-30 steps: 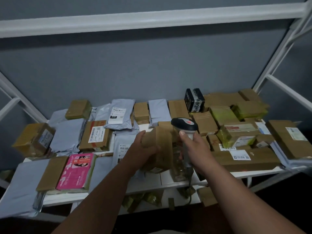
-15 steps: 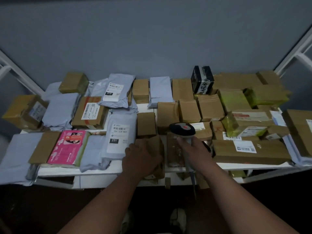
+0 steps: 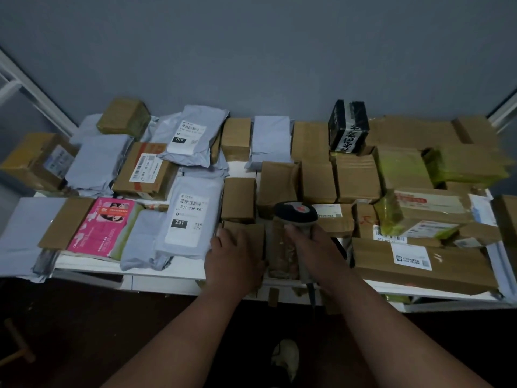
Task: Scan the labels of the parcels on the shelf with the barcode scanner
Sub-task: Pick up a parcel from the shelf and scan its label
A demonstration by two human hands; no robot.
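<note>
Parcels are crowding the white shelf across mid-frame. At lower centre the left hand is lying flat on a brown parcel, apparently setting it down; the right hand is gripping the barcode scanner. Next, a label-up parcel needs choosing. This parcel's label is hidden.
</note>
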